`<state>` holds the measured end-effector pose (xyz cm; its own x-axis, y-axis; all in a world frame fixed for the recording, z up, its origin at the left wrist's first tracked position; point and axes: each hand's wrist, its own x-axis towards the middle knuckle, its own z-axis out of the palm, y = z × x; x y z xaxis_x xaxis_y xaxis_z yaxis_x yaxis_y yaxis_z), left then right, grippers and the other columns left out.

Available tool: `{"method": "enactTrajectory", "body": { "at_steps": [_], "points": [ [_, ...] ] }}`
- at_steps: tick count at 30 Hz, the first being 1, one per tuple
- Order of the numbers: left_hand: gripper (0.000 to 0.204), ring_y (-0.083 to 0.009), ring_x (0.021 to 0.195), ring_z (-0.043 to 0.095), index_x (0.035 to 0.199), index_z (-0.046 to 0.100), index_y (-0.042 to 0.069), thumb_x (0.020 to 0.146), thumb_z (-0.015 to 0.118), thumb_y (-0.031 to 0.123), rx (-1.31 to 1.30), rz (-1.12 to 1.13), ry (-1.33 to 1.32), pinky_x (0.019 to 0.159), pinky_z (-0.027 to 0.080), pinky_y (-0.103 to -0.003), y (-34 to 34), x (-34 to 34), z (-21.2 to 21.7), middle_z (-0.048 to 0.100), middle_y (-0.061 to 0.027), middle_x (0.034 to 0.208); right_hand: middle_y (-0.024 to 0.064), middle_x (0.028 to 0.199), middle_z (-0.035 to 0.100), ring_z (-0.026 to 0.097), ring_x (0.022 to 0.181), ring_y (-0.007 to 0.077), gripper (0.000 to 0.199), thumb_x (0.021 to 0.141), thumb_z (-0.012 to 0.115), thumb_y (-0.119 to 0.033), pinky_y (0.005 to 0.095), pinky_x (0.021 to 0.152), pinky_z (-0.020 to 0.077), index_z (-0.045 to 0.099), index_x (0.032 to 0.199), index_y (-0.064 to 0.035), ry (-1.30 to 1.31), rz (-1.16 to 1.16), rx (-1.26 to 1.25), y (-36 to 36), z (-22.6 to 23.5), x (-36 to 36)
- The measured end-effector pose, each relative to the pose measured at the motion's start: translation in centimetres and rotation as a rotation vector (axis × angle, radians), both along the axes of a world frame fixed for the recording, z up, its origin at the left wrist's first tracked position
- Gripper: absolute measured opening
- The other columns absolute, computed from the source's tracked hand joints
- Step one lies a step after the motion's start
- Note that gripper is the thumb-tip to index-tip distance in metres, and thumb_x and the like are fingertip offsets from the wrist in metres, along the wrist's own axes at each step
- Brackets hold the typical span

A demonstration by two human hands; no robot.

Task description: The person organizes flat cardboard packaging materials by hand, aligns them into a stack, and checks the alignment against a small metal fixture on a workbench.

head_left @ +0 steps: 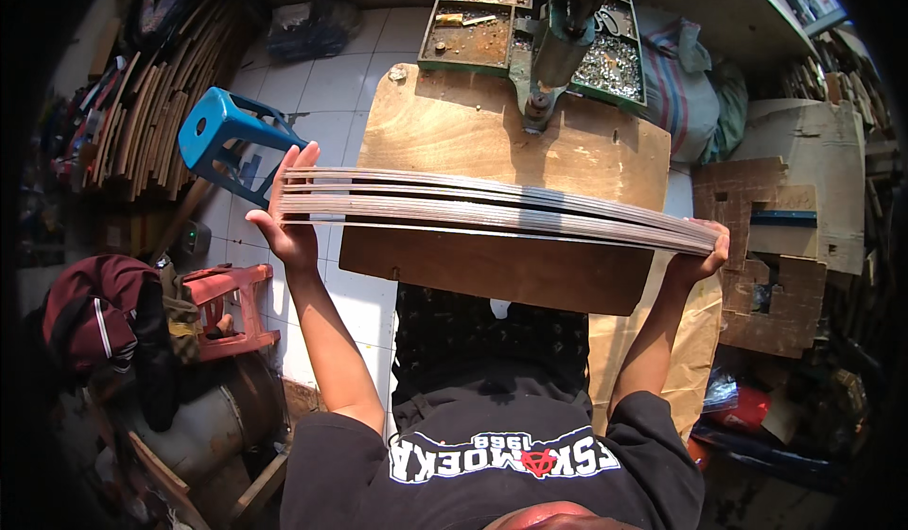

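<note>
thin boards (492, 212), a layered bundle seen mostly edge-on, span the middle of the frame, raised over a wooden worktop (445, 128) and sloping down slightly toward the right. at the left end the layers part into several groups with dark gaps between them; at the right end they lie close together.

the left hand (295, 239), left of centre, is spread, its fingers straight and thumb held away, with the palm against the board ends. the right hand (706, 256), right of centre, curls its fingers around the closed end; its thumb cannot be made out.

each sheet looks light and springy, likely to bow over such a long span, while the whole bundle probably has some weight. the layers would likely slide over one another, and the rough-looking edges might splinter or chip at the corners. taking hold at both short ends seems sound, with fingers below and thumbs above; a flat palm alone would likely let the loose layers slip.

a metal machine (560, 57) stands at the top centre beside a green-edged tray (514, 43), and a blue stool (210, 133) sits at the upper left.
</note>
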<state>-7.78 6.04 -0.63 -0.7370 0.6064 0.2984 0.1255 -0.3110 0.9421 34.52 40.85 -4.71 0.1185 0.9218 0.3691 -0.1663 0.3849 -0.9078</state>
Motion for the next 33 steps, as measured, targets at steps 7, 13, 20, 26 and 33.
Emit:
{"method": "enactTrajectory", "body": {
  "at_steps": [7, 13, 20, 26, 33],
  "points": [
    [0.068, -0.0362, 0.126, 0.05, 0.106, 0.059, 0.001, 0.1, 0.022, 0.058, 0.031, 0.169, 0.146, 0.113, 0.029, -0.05, 1.2, -1.7, -1.8, 0.057, -0.0196, 0.123, 0.0156, 0.086, 0.062, 0.06, 0.083, 0.0264, 0.048, 0.094, 0.039, -0.048, 0.0397, 0.082, 0.0481, 0.055, 0.086, -0.0028, -0.061, 0.121, -0.059, 0.0, 0.5, 0.7],
    [0.046, -0.0387, 0.122, 0.053, 0.095, 0.06, 0.004, 0.101, 0.034, 0.042, 0.088, 0.098, -0.011, 0.111, 0.033, -0.053, 1.0, -1.9, -1.4, 0.06, -0.0224, 0.12, 0.0183, 0.1, 0.064, 0.061, 0.098, 0.0289, 0.044, 0.096, 0.042, -0.043, 0.0407, 0.089, 0.0478, 0.058, 0.1, -0.0019, -0.124, 0.263, -0.043, 0.6, 0.5, 2.8],
    [0.047, -0.0369, 0.118, 0.057, 0.111, 0.06, 0.0, 0.096, 0.034, 0.037, -0.059, 0.155, -0.175, 0.108, 0.038, -0.047, 1.5, -1.1, 0.0, 0.064, -0.0238, 0.116, 0.0177, 0.117, 0.063, 0.061, 0.109, 0.0288, 0.052, 0.094, 0.048, -0.041, 0.0379, 0.092, 0.0486, 0.054, 0.128, -0.0017, -0.103, 0.287, -0.23, -0.6, 3.5, 1.3],
    [0.059, -0.0362, 0.126, 0.052, 0.126, 0.054, -0.004, 0.092, 0.036, 0.041, -0.037, 0.146, -0.044, 0.113, 0.031, -0.047, 2.1, -0.9, 0.4, 0.058, -0.0258, 0.127, 0.0192, 0.127, 0.059, 0.06, 0.111, 0.0277, 0.064, 0.095, 0.046, -0.054, 0.0387, 0.095, 0.0466, 0.051, 0.132, -0.0023, -0.085, 0.365, -0.222, -0.8, 3.4, 1.4],
    [0.064, -0.0369, 0.127, 0.051, 0.131, 0.052, -0.005, 0.092, 0.035, 0.044, -0.005, 0.083, -0.058, 0.115, 0.027, -0.049, 1.5, -1.1, -0.3, 0.058, -0.026, 0.127, 0.0207, 0.124, 0.06, 0.059, 0.109, 0.0288, 0.082, 0.091, 0.041, -0.07, 0.0422, 0.1, 0.0435, 0.051, 0.13, 0.0013, 0.001, 0.428, -0.201, -0.7, 2.7, 2.0]
  ]
}}
